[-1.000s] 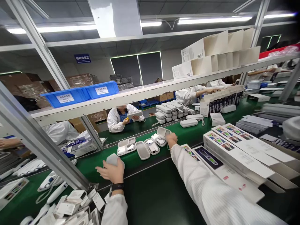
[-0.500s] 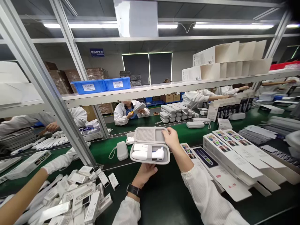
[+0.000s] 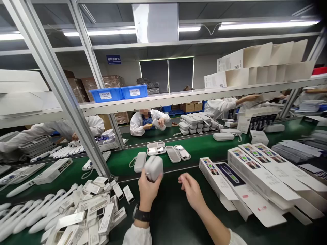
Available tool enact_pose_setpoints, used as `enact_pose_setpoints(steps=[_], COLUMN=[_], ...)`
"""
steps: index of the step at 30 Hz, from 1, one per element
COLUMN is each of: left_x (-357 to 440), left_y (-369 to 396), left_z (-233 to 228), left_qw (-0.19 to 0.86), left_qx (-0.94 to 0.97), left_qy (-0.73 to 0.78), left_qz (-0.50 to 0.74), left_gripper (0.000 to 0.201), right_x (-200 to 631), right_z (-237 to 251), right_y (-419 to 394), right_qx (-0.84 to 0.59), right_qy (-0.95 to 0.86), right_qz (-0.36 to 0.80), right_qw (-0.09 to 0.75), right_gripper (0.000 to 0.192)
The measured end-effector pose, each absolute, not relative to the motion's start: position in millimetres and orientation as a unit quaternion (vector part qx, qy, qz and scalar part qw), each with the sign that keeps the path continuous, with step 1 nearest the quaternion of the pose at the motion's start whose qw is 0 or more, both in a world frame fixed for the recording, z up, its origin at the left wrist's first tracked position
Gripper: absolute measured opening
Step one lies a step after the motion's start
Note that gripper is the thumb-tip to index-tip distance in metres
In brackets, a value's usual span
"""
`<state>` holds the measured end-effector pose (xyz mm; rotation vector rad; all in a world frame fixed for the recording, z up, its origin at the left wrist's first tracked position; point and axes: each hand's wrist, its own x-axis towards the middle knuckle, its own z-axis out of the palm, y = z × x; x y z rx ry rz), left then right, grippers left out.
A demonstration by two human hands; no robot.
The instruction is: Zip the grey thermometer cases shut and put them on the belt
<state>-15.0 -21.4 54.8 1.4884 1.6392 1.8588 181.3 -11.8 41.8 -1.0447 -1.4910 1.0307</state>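
Note:
My left hand point(image 3: 148, 190), with a dark-banded watch at the wrist, grips a closed grey carrying case point(image 3: 154, 168) and holds it upright above the workbench. To the right of it, my right hand point(image 3: 192, 192) is off the case, its fingers curled together with nothing visible in them. Just behind, another closed grey case with a wrist strap point(image 3: 140, 162) lies on the green belt point(image 3: 196, 144). Beside that are an open case point(image 3: 156, 148) with white items inside and a second open case point(image 3: 173, 154) showing a white device.
White boxes point(image 3: 106, 217) and white handheld devices point(image 3: 38, 211) pile up at left. Flat printed cartons point(image 3: 255, 170) lie at right. A metal post point(image 3: 76, 112) and shelf point(image 3: 168, 100) stand ahead. A co-worker point(image 3: 148, 122) sits across; stacked cases point(image 3: 191, 122) are nearby.
The case in my left hand was open, showing a white thermometer; now it is closed and turned upright. My right hand has let go of its lid and moved lower. A co-worker's arm has left at left.

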Motion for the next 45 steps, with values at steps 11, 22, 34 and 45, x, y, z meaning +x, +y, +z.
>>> enact_pose_setpoints(steps=[11,22,34,45], left_x=[6,-39,-43,-31], left_y=[-31,-49,-45,-49], left_z=[49,76,70,63], left_qw=[-0.190,0.015,0.405,0.475], left_qx=[0.669,0.774,0.388,0.299], left_qy=[0.637,0.558,0.407,0.393], left_qz=[0.334,0.298,0.721,0.729], left_gripper=[0.057,0.067,0.042,0.054], right_x=[145,206,131,153], right_z=[53,72,22,54], right_y=[-9,26,22,0], right_qx=[-0.485,-0.260,-0.116,-0.201], right_qy=[-0.775,-0.855,-0.514,-0.525], right_qz=[0.021,0.265,0.777,0.756], right_qw=[0.404,0.361,0.346,0.335], right_gripper=[0.016,0.019,0.049,0.033])
